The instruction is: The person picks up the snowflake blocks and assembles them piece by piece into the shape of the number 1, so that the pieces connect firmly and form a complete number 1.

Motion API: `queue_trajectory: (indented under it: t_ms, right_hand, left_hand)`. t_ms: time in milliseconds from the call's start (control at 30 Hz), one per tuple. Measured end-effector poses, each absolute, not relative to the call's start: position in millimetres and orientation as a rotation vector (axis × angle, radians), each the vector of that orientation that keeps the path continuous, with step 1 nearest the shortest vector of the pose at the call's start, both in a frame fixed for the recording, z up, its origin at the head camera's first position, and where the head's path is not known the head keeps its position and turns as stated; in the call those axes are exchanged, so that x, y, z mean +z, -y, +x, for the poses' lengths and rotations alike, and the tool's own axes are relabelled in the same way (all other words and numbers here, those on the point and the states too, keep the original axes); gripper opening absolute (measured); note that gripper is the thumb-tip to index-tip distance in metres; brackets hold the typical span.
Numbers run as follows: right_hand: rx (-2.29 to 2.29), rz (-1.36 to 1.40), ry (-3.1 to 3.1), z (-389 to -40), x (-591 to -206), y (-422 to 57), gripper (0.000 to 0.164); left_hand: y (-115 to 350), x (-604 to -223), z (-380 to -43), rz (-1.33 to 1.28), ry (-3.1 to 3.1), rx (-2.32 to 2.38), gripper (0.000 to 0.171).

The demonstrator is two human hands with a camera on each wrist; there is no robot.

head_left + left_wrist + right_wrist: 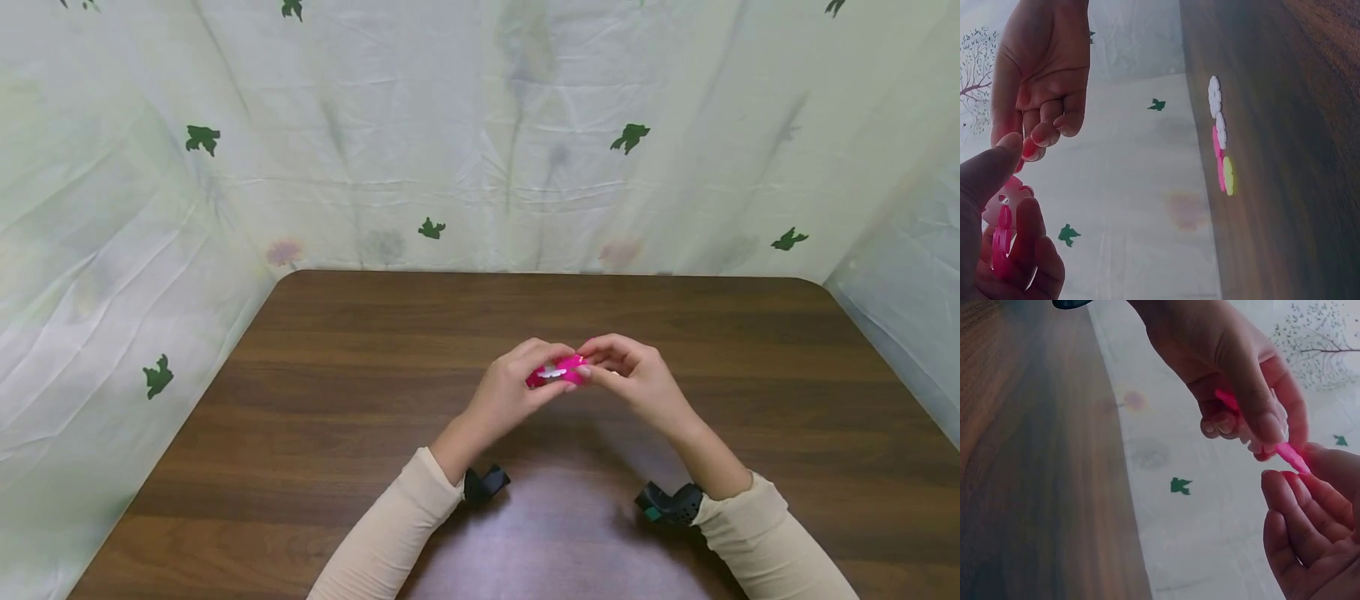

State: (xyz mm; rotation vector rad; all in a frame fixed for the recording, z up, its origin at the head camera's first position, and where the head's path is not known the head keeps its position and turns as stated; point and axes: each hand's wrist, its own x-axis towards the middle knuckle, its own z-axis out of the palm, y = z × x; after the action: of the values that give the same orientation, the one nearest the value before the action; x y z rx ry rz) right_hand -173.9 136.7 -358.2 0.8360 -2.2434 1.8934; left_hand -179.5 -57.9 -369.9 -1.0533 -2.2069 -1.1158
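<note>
Both hands are raised over the table, fingertips meeting at a small cluster of pink and white notched plastic discs (574, 367). My left hand (517, 373) holds the cluster between thumb and fingers, with a white disc (553, 373) showing between them. A pink disc (1001, 240) stands on edge among the left fingers in the left wrist view. From the other side, my right hand (643, 379) pinches the edge of a pink disc (1292, 457) between thumb and index finger. The left fingers partly hide the cluster.
In the left wrist view, several scalloped pieces lie in a row on the brown table (360, 333): white pieces (1215, 97), pink pieces (1219, 156) and a yellow piece (1229, 175). A pale curtain (465, 150) with green bird shapes hangs behind the table's far edge.
</note>
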Motion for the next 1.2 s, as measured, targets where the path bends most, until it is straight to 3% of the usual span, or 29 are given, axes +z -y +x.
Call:
queue_trajectory:
  t_ms: [233, 500, 1200]
  right_hand:
    - [1.679, 0.758, 2.344, -163, -337, -140, 0.023]
    - [1.495, 0.672, 2.382, -165, -342, -154, 0.03]
    - [1.267, 0.529, 2.607, -203, -425, -209, 0.036]
  left_hand:
    - [61, -369, -182, -1.027, 2.192, -1.135, 0.036]
    - [63, -367, -182, -1.001, 2.16, -1.153, 0.037]
    - [64, -365, -183, -1.01, 2.15, -1.131, 0.036]
